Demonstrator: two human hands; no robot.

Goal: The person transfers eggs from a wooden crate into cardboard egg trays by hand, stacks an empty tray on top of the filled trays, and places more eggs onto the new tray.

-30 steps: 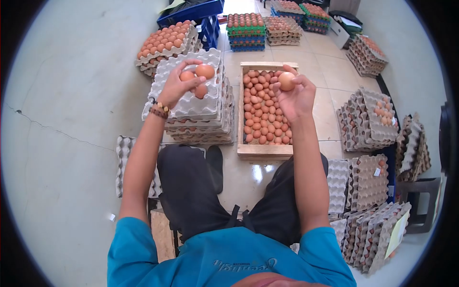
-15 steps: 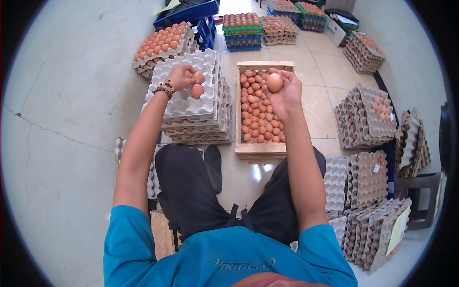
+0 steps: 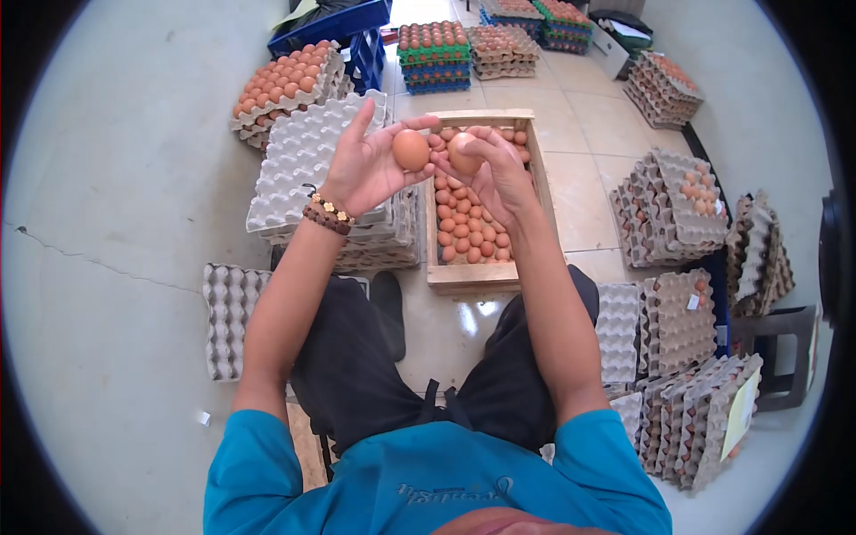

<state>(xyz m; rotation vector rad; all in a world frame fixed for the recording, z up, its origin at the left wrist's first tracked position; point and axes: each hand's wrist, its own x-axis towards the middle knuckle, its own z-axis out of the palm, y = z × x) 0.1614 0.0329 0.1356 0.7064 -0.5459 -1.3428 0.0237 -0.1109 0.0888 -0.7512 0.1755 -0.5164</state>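
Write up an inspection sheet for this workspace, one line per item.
Surface: pale tiled floor, glossy, reflecting light.
Job's things: wooden crate holding many loose brown eggs; beside it, a stack of grey egg trays.
Clutter: tilted pile of trays at lower right, a pale yellow sheet on its side.
Grippers: bare hands; left hand open, one egg resting against its fingers; right hand holds another egg between thumb and fingers. Whether the hands touch is unclear.
Cables: nothing seen.
Surroundings: green and blue trays of eggs at the far end; grey stool-like frame at right.
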